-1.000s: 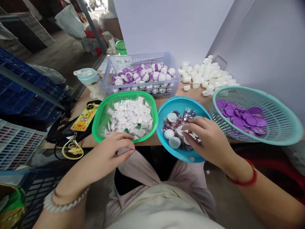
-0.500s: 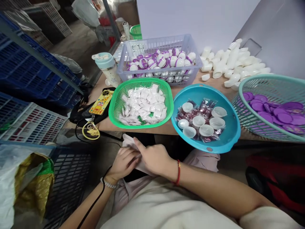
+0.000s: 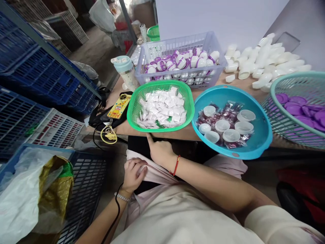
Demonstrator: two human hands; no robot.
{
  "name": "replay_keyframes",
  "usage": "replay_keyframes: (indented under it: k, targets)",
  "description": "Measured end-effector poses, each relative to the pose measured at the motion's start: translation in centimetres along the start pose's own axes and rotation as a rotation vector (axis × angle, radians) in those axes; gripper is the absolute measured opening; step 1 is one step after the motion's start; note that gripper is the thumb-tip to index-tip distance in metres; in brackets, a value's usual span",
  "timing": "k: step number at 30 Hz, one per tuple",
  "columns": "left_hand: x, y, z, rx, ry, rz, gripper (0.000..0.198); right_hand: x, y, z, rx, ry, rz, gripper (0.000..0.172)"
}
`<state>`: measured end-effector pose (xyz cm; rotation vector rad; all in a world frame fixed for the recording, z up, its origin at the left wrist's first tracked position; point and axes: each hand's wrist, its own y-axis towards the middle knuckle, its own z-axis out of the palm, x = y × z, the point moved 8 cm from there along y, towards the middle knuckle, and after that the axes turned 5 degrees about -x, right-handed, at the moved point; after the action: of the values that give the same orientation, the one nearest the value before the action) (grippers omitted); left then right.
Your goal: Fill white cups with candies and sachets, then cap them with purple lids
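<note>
Pink fabric [image 3: 152, 171]; left grip [image 3: 134, 174] pressed on it; right grip [image 3: 160, 152] spread at table edge [image 3: 177, 135]

Seconds later, the right hand [image 3: 161, 152] has parted from the left hand [image 3: 134, 174] and risen to the front edge of the table [image 3: 177, 134], leaving the left alone on the pale cloth [image 3: 149, 169] over the lap.

pale pink fabric [image 3: 152, 173] | gathered fold across the lap | left hand [image 3: 134, 174] resting on it
</note>
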<state>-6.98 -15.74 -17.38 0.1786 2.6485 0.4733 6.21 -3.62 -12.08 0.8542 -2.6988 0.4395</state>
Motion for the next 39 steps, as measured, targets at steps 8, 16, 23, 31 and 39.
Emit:
replay_keyframes:
  k: [8,16,23,31,39]
  targets:
    - [0.4,0.2,0.3,0.002,-0.018,-0.013,0.022,-3.8,-4.0,-0.6,0.015,-0.082,0.095,0.084]
    - [-0.5,0.7,-0.2,-0.019,-0.012,0.026,0.019,-8.8,-6.9,-0.6,0.031,-0.136,0.273,0.087]
    - [-2.7,2.6,-1.8,-0.03,-0.028,0.116,0.013,-11.2,-9.8,-0.1,-0.153,0.737,0.324,0.081]
    - [-8.6,6.6,-2.8,-0.03,-0.166,0.23,0.023,-9.9,-12.5,0.5,-0.166,2.337,0.326,0.068]
    - [-17.5,7.2,1.4,0.32,-0.275,0.628,0.054,-10.8,-13.0,3.8,-0.273,2.585,0.578,0.048]
